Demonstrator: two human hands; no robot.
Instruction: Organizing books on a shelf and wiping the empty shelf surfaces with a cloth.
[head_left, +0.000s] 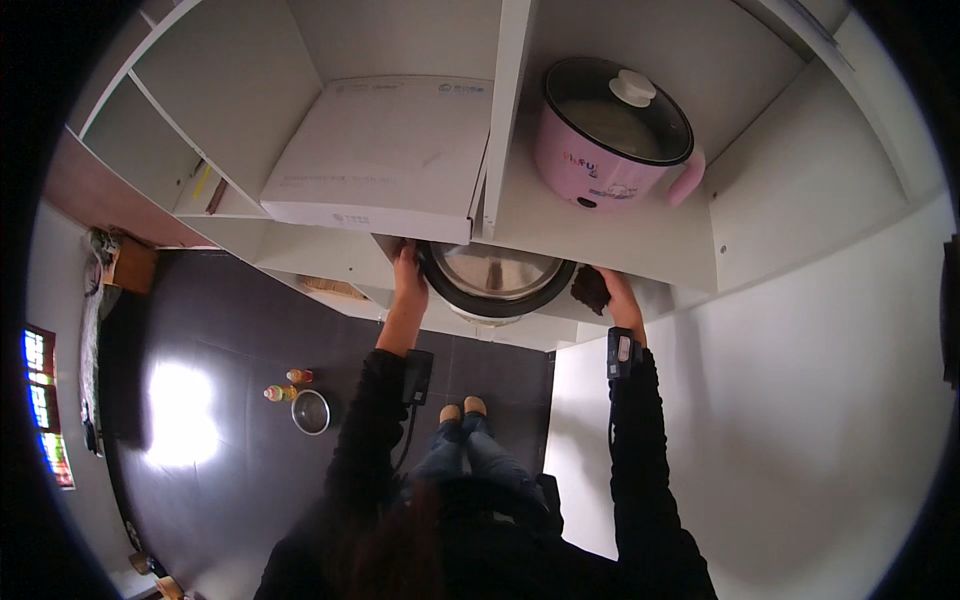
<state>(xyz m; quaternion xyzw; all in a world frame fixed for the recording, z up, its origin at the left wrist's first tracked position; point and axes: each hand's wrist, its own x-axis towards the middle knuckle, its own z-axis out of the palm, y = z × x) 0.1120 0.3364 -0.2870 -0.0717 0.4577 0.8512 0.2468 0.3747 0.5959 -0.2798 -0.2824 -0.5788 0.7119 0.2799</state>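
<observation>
A round pot or cooker with a glass lid and black rim (495, 300) stands on a shelf below the box and the pink pot, its back part hidden by the shelf above. At its left side is my left hand (409, 274), its fingers partly hidden. My right hand (619, 289) reaches into the same compartment on the right, beside a dark brown object (591, 289) that I cannot identify; its fingertips are hidden. Whether either hand grips anything does not show. Black devices are strapped to both forearms.
A white cardboard box (382, 157) and a pink electric pot (607, 150) with a glass lid occupy the shelf above. A white upright (508, 112) divides them. On the dark floor at left stand a metal bowl (310, 412) and two bottles (280, 393). A white wall (750, 420) rises at right.
</observation>
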